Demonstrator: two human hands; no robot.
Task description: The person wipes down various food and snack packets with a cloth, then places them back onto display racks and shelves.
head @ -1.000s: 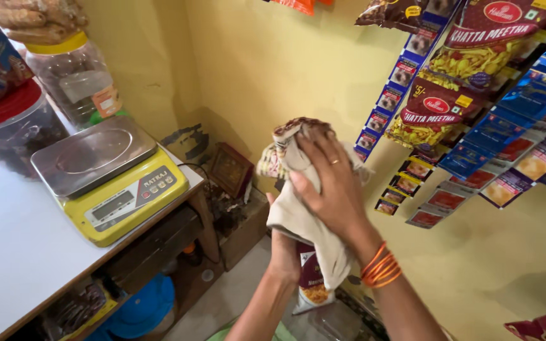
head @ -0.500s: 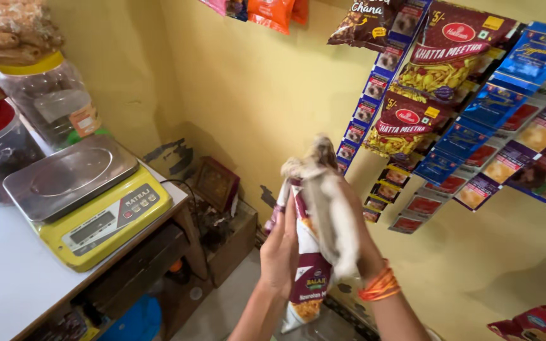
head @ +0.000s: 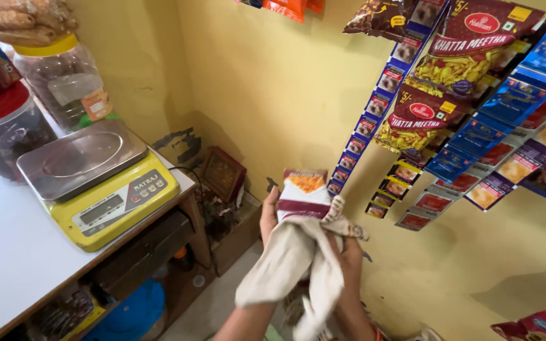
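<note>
At far left, the bench (head: 7, 265) carries a yellow weighing scale (head: 99, 183) with a steel pan and two lidded jars (head: 64, 76) behind it — all well apart from the hands. Toward centre, the left hand (head: 269, 215) lies flat along the left edge of a snack packet (head: 304, 189), fingers extended upward, not clenched. The packet stands upright, long axis vertical, its upper part showing above a beige cloth (head: 292, 271) wrapped round its lower part. The right hand (head: 349, 262) sits just right of it — curled closed, gripping cloth and packet together. Hanging packet strips (head: 450, 120) occupy the wall at right.
</note>
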